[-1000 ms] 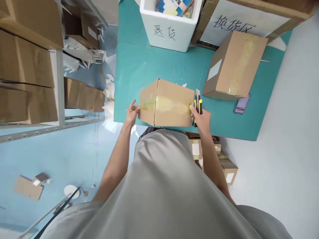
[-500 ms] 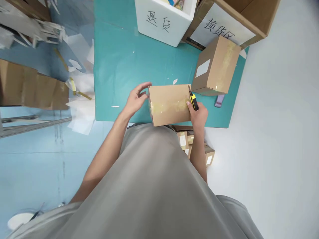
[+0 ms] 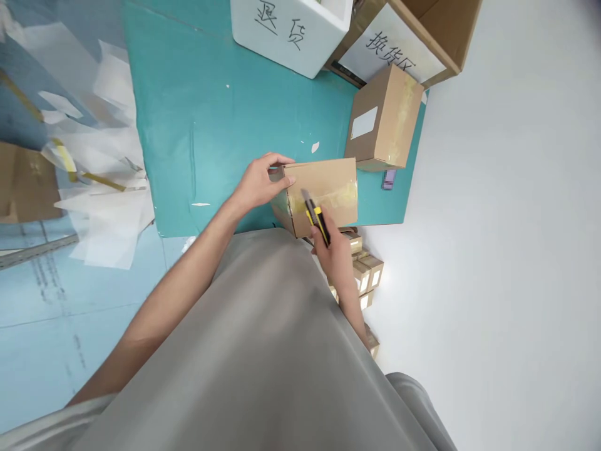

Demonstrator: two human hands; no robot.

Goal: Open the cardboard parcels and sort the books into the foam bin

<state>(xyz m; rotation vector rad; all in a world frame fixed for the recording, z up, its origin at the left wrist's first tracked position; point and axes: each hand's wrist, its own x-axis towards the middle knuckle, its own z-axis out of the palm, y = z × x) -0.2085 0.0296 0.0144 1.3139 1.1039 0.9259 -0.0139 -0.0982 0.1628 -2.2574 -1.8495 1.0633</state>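
A taped cardboard box point(image 3: 323, 178) lies at the near edge of the green table, with clear tape along its upper face. My left hand point(image 3: 260, 181) grips its left end, thumb on the upper face and fingers over the far edge. In my right hand point(image 3: 334, 247) is a black and yellow box cutter point(image 3: 317, 219), its blade out and pointing up and left over the taped face. Whether the blade touches the tape I cannot tell.
On the green table point(image 3: 188, 125), a larger cardboard box point(image 3: 399, 116) stands at right, beside a small purple item point(image 3: 388, 180). Behind are a white bin point(image 3: 291, 37) and an open carton point(image 3: 451, 44). Paper scraps point(image 3: 113, 219) lie left; several boxes point(image 3: 369, 272) stand below the table.
My right hand has brought the box cutter from the box's right end leftward over its upper face. My left hand has closed onto the left end, and the box has turned slightly.
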